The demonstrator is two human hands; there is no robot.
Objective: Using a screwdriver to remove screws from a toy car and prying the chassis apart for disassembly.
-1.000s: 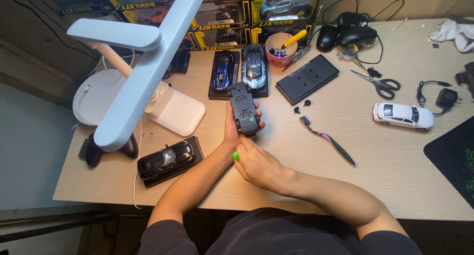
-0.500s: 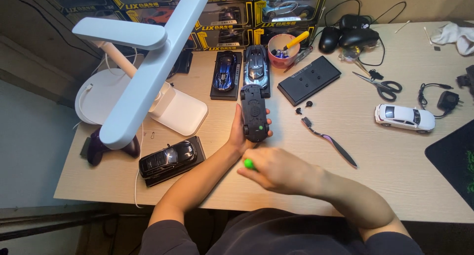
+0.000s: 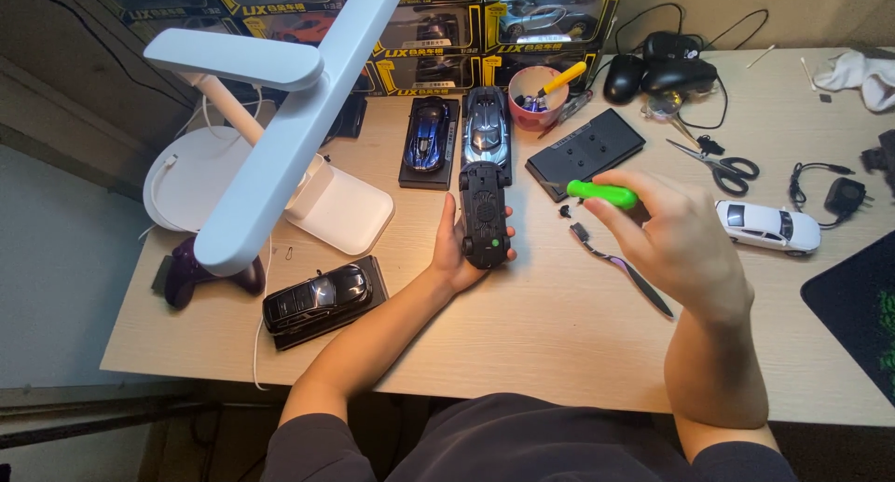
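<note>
My left hand [image 3: 449, 258] holds a black toy car [image 3: 485, 213] upside down over the wooden desk [image 3: 559, 333], its underside facing up. My right hand [image 3: 681, 240] is raised to the right of it and grips a tool with a bright green handle [image 3: 604, 193]; the tool's tip is hidden. Small black screws [image 3: 566, 210] lie on the desk between the car and my right hand, beside a toothbrush-like tool [image 3: 623, 268].
A white desk lamp [image 3: 280, 137] overhangs the left side. Model cars on black bases stand around: blue [image 3: 427, 135], silver [image 3: 487, 128], black [image 3: 317, 294]. A black plate [image 3: 585, 152], pink cup [image 3: 533, 98], scissors [image 3: 720, 165], white car [image 3: 768, 225], computer mice [image 3: 662, 72] and boxed cars at the back.
My right hand has lifted from near the front edge up and to the right with the green-handled tool. The black car stays in my left hand.
</note>
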